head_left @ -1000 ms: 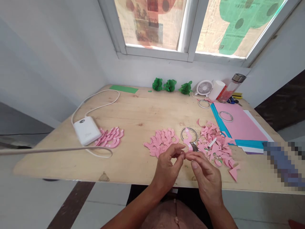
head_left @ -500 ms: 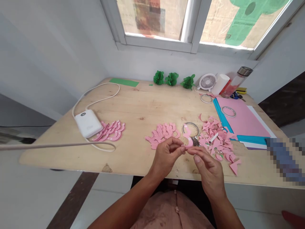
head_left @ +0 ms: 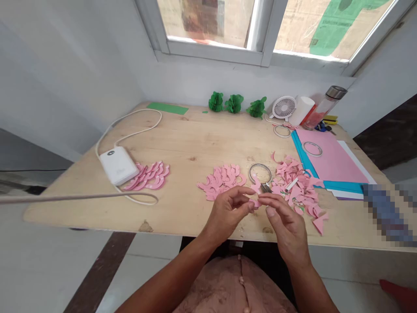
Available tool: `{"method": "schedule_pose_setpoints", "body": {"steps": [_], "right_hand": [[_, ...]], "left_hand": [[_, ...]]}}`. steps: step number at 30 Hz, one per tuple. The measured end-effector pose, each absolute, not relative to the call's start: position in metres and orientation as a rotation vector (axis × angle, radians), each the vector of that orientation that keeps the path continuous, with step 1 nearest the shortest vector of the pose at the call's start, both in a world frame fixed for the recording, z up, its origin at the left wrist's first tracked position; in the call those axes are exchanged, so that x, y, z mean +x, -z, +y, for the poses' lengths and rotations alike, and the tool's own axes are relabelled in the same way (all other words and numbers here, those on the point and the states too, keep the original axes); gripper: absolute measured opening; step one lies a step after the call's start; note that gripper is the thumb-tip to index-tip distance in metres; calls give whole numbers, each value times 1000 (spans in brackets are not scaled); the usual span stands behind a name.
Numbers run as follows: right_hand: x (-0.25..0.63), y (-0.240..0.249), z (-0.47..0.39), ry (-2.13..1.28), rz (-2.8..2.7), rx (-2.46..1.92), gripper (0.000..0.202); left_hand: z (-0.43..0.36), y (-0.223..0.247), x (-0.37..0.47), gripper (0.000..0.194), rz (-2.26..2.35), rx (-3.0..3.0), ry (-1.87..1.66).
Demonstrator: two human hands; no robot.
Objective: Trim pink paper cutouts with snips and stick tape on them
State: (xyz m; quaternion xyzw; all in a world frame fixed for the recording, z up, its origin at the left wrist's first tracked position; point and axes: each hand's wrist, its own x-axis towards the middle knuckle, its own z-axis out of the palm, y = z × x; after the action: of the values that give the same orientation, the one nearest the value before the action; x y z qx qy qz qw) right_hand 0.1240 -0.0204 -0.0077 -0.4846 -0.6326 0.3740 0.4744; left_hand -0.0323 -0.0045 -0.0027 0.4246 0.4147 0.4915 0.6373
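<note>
A pink curved paper cutout point(head_left: 256, 203) is pinched between the thumb and fingers of my left hand point(head_left: 230, 211). My right hand point(head_left: 288, 219) meets it from the other side. Its fingers stretch out with the tips at the cutout's edge, and its thumb stands apart below. My fingers cover part of the cutout. Just beyond it lie a roll of clear tape point(head_left: 260, 174) and a small dark metal object point(head_left: 266, 188). Left of these is a pile of pink curved cutouts point(head_left: 224, 177); to the right spreads a heap of pink paper scraps point(head_left: 302, 191).
Far left, a white power bank point(head_left: 119, 166) with a cable touches more pink cutouts point(head_left: 156, 176). Green paper ornaments point(head_left: 234, 104), a small fan point(head_left: 284, 107) and a bottle point(head_left: 325, 108) line the wall. Coloured paper sheets point(head_left: 335, 161) lie right, with a tape ring point(head_left: 312, 149) on top.
My left fingers have moved over the pink cutout, so less of it shows. My right fingertips have come slightly closer to it. The view has shifted a little.
</note>
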Motion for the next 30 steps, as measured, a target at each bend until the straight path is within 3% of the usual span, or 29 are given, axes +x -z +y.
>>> {"method": "schedule_pose_setpoints", "body": {"steps": [30], "right_hand": [[117, 9, -19, -1048, -1411, -1155, 19]], "left_hand": [[-9, 4, -28, 19, 1012, 1131, -1168]]}}
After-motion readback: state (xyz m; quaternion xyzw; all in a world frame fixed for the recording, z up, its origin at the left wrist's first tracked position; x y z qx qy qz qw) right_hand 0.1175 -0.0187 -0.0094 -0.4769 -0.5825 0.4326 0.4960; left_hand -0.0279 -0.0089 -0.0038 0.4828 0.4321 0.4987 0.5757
